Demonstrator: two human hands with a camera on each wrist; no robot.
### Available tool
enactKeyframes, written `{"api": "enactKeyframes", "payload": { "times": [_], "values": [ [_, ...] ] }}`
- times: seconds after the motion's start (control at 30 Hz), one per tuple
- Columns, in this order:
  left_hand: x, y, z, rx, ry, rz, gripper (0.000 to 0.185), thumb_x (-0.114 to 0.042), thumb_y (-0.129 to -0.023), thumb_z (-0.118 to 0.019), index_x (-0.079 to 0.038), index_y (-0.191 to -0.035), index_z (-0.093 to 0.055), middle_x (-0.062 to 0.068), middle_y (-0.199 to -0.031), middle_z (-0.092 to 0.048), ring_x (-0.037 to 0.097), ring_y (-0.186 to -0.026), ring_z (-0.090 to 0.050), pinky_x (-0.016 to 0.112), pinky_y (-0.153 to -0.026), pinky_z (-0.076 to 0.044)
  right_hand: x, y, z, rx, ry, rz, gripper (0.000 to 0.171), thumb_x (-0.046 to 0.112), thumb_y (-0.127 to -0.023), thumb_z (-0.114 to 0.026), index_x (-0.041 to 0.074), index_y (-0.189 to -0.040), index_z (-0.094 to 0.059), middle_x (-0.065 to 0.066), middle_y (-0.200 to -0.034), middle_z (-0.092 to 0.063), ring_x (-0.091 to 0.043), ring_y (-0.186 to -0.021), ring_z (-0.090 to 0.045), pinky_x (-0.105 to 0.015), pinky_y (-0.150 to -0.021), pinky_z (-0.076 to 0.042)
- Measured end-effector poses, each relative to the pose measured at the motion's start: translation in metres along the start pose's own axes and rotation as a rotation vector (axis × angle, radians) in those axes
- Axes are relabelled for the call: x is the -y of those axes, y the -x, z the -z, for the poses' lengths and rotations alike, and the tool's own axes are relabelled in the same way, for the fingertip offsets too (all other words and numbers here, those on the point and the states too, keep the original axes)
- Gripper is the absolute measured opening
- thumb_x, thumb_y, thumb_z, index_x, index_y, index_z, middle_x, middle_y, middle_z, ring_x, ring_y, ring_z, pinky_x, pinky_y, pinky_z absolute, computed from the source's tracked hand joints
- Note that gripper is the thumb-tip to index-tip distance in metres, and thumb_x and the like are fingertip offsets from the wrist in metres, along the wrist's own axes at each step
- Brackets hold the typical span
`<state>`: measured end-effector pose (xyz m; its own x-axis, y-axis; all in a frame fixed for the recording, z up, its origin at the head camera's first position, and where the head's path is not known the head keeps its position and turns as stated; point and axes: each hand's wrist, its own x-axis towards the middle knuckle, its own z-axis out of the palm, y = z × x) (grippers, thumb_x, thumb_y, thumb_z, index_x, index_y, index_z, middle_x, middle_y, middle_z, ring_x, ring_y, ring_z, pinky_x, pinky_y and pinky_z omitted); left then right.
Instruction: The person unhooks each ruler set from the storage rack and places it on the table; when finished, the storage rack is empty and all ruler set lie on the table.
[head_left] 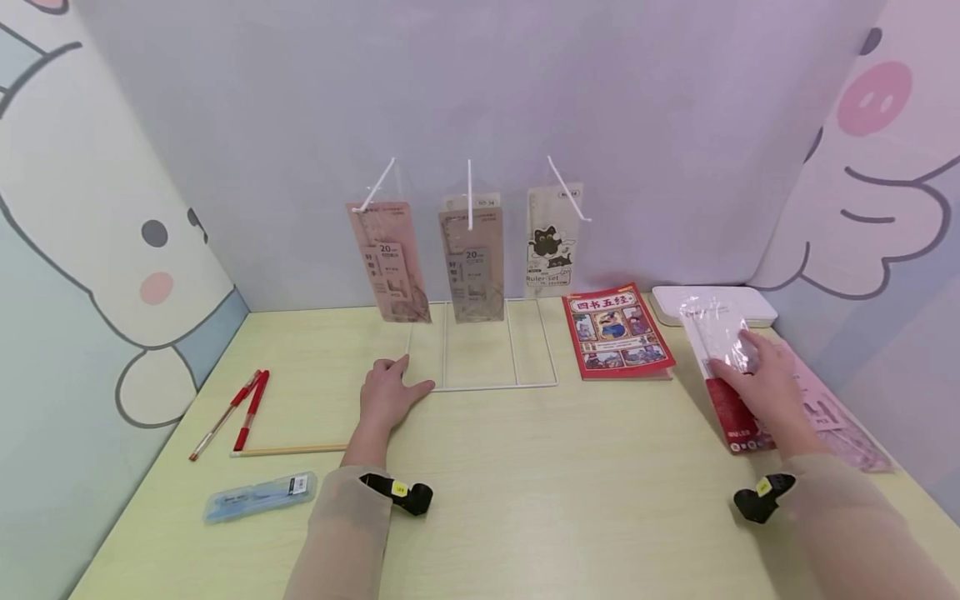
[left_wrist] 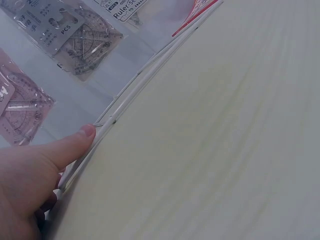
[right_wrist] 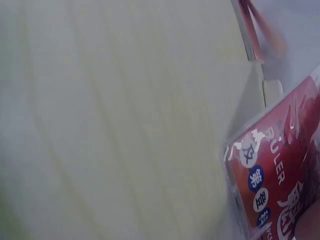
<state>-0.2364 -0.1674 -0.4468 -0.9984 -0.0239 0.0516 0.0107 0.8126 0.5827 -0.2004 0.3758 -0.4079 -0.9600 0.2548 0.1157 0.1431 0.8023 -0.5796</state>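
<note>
Pale wooden tabletop (head_left: 525, 467), walled corner behind. Left hand (head_left: 386, 392) lay flat, fingers relaxed, thumb touching the white wire rack (head_left: 480, 385) base (three packets hung on it). Right hand (head_left: 761, 383) pinched a red ruler packet (head_left: 723, 367) near the right edge, beside a red book (head_left: 617, 332).

Your left hand (head_left: 387, 392) rests at the wire rack's (head_left: 487, 385) front left corner, pens (head_left: 243, 410) further left, a book (head_left: 617, 332) right of the rack, and your right hand (head_left: 761, 383) on a ruler pack (head_left: 726, 375) beyond it.
</note>
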Motion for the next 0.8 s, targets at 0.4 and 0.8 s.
{"api": "enactKeyframes", "payload": {
  "times": [0.4,0.8],
  "values": [
    [0.002,-0.003,-0.001,0.011,-0.007,0.008,0.078,-0.048,-0.084,-0.065,-0.006,-0.143,-0.038,0.023,-0.132,-0.038,0.040,-0.119,-0.037,0.053,-0.096,-0.031,-0.017,0.006,-0.003,0.177,0.158,-0.051,0.102,0.067,-0.082,-0.052,-0.006,-0.145,-0.018,-0.045,-0.130,-0.019,-0.060,-0.114,-0.020,-0.070,-0.082,-0.030],
    [0.000,-0.001,0.000,0.007,-0.006,-0.001,0.078,-0.047,-0.083,-0.067,-0.005,-0.143,-0.039,0.023,-0.131,-0.039,0.041,-0.118,-0.038,0.053,-0.094,-0.033,-0.023,0.007,-0.005,0.215,0.227,-0.087,0.103,0.069,-0.080,-0.052,-0.009,-0.141,-0.023,-0.045,-0.125,-0.022,-0.056,-0.105,-0.025,-0.066,-0.075,-0.037]
  ]
}}
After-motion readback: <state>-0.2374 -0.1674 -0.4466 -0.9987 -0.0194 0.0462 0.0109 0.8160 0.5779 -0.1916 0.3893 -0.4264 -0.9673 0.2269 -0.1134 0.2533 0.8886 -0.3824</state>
